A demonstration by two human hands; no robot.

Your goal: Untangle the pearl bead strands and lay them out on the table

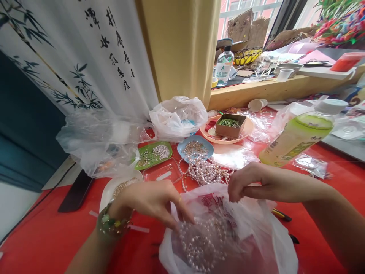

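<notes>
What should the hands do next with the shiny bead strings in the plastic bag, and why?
I'd maybe have the left hand gently gather one loop of the bead strings. Its fingertips are right beside them, the loops lie over each other so pulling could tangle them, and the right hand seems to pinch the rim of the plastic bag.

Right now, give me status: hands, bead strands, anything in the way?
Left hand at the bead strands, grip unclear. Right hand at plastic bag's far rim. Bead strands inside bag. Pearl pile just beyond it.
</notes>
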